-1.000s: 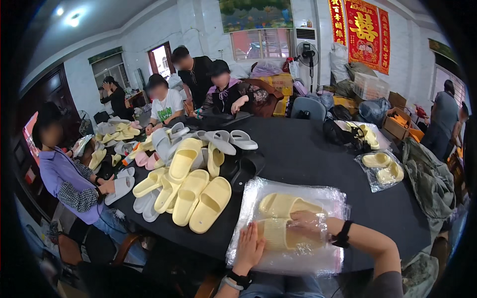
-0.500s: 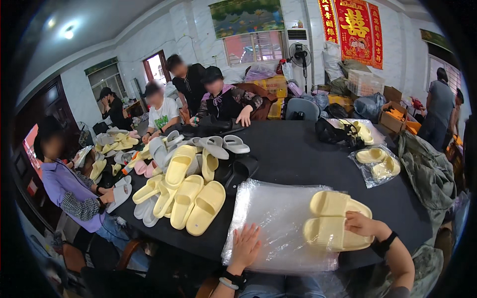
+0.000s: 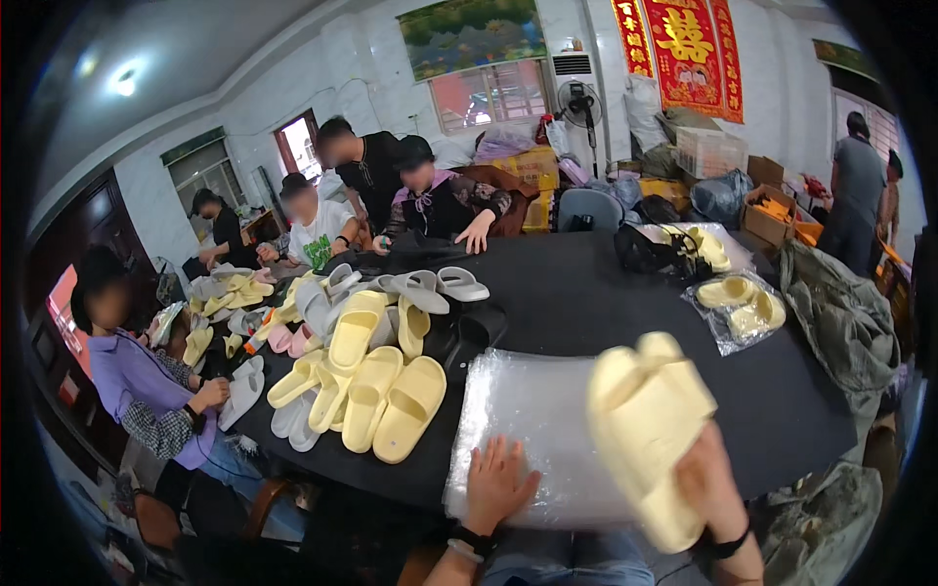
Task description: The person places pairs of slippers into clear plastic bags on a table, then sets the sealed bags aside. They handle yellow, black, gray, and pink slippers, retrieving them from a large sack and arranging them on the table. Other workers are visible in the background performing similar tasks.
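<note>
Step in hand, as I judge it: handling one pair of pale-yellow slides point(image 3: 645, 420) at the bag stack. The pair is in the right hand point(image 3: 711, 488), tilted, over the right part of the stack of clear plastic bags point(image 3: 547, 400); contact with it can't be told. Right fingers wrap the slides, fingertips hidden, so exact pinch unclear. Left hand point(image 3: 498, 483) lies palm-down on the stack's near left part, fingers slightly spread, pinching nothing. Next move likely calls for a firm right grip keeping both slides together and a steady left palm on the slippery film.

Counts: two slides held; one bag stack, sheets uncountable; one bagged pair point(image 3: 738, 308) at right, two yellow slides. Near pile: six yellow slides point(image 3: 412, 405) clearly seen; two grey slides point(image 3: 461, 284) plain at its far edge, others overlap. Black slides point(image 3: 479, 332): number unclear. Co-workers: seven, one partly hidden.
</note>
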Demonstrator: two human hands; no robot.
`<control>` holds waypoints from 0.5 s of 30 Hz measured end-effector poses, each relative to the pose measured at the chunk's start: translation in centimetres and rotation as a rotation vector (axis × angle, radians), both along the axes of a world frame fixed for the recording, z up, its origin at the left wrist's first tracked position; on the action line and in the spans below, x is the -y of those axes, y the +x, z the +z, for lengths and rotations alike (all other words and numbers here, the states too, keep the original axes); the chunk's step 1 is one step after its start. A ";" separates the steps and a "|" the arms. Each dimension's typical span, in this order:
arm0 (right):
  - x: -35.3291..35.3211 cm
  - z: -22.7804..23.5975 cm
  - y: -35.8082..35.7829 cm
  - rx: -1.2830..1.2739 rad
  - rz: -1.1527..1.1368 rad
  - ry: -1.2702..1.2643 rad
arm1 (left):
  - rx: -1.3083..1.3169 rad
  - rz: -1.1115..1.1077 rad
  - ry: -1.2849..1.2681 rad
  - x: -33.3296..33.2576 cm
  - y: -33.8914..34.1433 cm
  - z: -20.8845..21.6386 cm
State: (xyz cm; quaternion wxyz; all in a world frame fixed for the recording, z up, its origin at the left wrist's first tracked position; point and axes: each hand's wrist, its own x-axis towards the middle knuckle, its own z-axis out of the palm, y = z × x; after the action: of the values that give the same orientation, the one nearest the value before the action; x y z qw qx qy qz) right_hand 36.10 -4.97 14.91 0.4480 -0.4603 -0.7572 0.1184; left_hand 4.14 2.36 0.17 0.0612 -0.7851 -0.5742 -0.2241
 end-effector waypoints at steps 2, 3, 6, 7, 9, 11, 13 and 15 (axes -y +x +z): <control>-0.2 -1.4 -5.6 0.106 0.108 -0.056 | 0.638 -0.173 -0.240 0.3 -0.6 -1.5; -0.7 -1.0 -8.7 0.168 0.155 -0.090 | 0.962 -0.216 -0.350 0.7 -1.3 -3.6; -3.0 -3.6 -16.0 0.281 0.156 -0.009 | 1.715 -0.329 -0.486 1.5 -2.0 -9.2; -3.9 -5.3 -17.2 0.273 0.165 0.006 | 1.696 -0.349 -0.492 1.8 -2.4 -10.1; -5.8 -8.9 -17.9 0.347 0.105 -0.053 | 1.649 -0.374 -0.493 1.4 -3.4 -10.9; -6.7 -10.2 -16.6 0.391 0.033 -0.116 | 1.105 -0.114 -0.550 -0.8 -2.4 -7.8; -7.1 -10.7 -13.0 0.410 -0.090 -0.188 | -0.493 0.054 -0.404 -0.6 0.9 1.3; -7.5 -11.0 -9.9 0.421 -0.178 -0.171 | -0.223 0.055 -0.149 -0.7 -0.5 -1.2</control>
State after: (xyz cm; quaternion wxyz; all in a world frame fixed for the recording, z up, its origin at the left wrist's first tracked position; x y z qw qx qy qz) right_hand 26.23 2.48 3.87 0.2484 -0.5760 -0.7776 0.0436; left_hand 3.63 3.01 -1.06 0.0725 -0.7914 -0.6002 -0.0903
